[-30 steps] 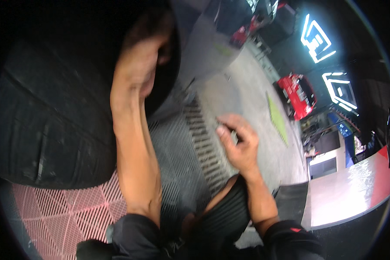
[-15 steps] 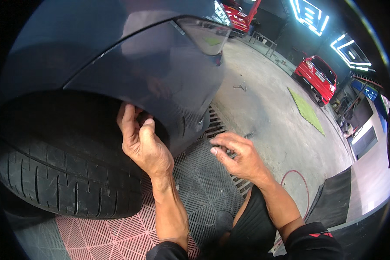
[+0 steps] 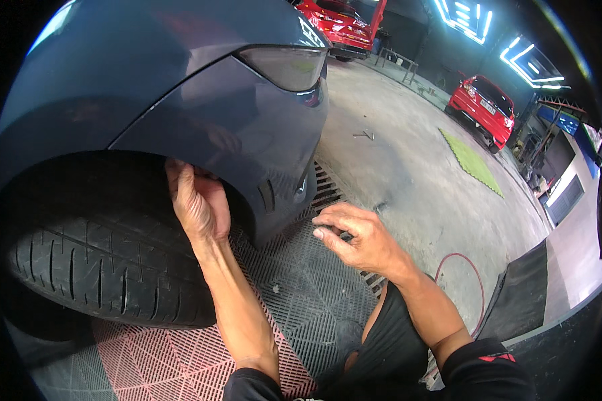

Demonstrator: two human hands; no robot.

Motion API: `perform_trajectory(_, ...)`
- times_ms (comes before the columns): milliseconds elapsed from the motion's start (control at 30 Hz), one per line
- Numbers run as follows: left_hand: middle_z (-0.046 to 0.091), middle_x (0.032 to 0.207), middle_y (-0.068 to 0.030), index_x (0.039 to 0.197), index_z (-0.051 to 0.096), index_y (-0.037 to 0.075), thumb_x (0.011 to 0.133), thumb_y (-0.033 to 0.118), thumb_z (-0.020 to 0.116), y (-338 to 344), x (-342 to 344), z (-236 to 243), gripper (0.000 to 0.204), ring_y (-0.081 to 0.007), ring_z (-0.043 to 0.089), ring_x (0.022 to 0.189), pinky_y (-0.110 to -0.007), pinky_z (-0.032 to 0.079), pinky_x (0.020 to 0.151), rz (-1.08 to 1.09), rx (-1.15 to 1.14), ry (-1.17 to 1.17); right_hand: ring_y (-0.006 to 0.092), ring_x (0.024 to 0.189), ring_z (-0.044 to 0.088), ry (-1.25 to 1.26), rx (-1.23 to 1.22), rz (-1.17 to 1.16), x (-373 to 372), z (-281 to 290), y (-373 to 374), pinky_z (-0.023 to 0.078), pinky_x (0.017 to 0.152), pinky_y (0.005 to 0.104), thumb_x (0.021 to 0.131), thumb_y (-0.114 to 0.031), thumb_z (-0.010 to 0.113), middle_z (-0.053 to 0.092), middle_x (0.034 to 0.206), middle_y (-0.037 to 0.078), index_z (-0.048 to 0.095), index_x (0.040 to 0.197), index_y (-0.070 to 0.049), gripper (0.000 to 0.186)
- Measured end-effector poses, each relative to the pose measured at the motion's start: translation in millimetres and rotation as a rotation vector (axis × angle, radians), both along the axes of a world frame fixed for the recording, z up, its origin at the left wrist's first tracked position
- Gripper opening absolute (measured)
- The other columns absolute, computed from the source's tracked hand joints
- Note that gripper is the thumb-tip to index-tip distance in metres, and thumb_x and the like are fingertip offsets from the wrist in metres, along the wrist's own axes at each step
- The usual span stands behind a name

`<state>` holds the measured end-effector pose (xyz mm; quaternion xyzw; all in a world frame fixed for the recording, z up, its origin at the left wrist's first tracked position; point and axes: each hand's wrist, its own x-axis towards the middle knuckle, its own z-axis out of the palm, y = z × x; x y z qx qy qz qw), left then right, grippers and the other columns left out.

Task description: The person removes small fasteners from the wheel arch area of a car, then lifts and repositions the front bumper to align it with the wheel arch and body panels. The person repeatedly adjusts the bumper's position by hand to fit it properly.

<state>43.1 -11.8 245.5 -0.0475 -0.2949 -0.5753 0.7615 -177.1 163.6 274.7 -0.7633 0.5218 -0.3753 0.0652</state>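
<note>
A dark blue-grey car's fender (image 3: 180, 120) curves over a black tyre (image 3: 114, 267), below a lamp (image 3: 277, 67) at the body's corner. My left hand (image 3: 197, 204) reaches palm-toward-me into the wheel arch above the tyre, fingertips hidden under the fender lip. My right hand (image 3: 354, 237) is half curled just right of the bumper's lower edge, thumb and index finger close around something dark and small that I cannot make out.
Red and grey grid mats (image 3: 150, 361) lie over a slotted floor grate (image 3: 324, 184). Red cars (image 3: 481, 110) stand behind, with a green mat (image 3: 468, 160) on the concrete. A red hose (image 3: 478, 287) and a light panel (image 3: 575, 281) are at my right.
The view has levelled, showing more of the car body. My left hand has turned and moved deeper under the fender lip. My right hand stays curled beside the bumper.
</note>
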Motion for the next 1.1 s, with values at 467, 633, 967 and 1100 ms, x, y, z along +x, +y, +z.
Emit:
perform_trajectory(467, 0.067, 0.119, -0.0036, 0.136, 0.061, 0.000, 0.113, 0.038, 0.047, 44.9, -26.9, 12.3, 0.047, -0.0141, 0.059, 0.103, -0.032, 0.046, 0.088, 0.387, 0.302, -0.196, 0.0359, 0.163, 0.012, 0.323, -0.610, -0.078, 67.2, 102.1, -163.1, 0.009, 0.131, 0.0580, 0.106, -0.071, 0.029, 0.017, 0.176, 0.018, 0.021, 0.168, -0.005, 0.091)
perform_trajectory(633, 0.069, 0.118, -0.0053, 0.132, 0.063, 0.000, 0.113, 0.034, 0.046, 43.0, -1.0, 8.5, 0.042, -0.0170, 0.063, 0.104, -0.035, 0.049, 0.089, 0.326, 0.199, -0.251, 0.0365, 0.163, 0.012, 0.375, -0.655, -0.138, 68.1, 94.4, -170.9, 0.008, 0.130, 0.0579, 0.105, -0.072, 0.033, 0.015, 0.177, 0.016, 0.017, 0.170, -0.013, 0.089)
perform_trajectory(967, 0.068, 0.108, 0.0020, 0.121, 0.066, 0.011, 0.096, 0.006, 0.069, 8.0, -5.8, 5.7, 0.026, -0.0106, 0.058, 0.091, -0.028, 0.044, 0.080, -0.012, 0.151, 0.081, 0.0374, 0.155, 0.037, 0.347, -0.685, 0.027, 50.8, 108.2, -162.9, 0.027, 0.127, 0.0484, 0.108, -0.048, 0.053, 0.043, 0.165, 0.019, 0.051, 0.156, -0.007, 0.062)
perform_trajectory(1100, 0.069, 0.104, 0.0040, 0.119, 0.069, 0.012, 0.095, 0.011, 0.074, -8.6, 3.9, -9.0, 0.025, -0.0076, 0.056, 0.088, -0.026, 0.039, 0.076, -0.163, 0.121, 0.104, 0.0332, 0.150, 0.046, 0.452, -0.599, -0.018, 53.9, 128.3, -147.0, 0.033, 0.125, 0.0449, 0.111, -0.041, 0.051, 0.050, 0.161, 0.015, 0.054, 0.153, -0.007, 0.054)
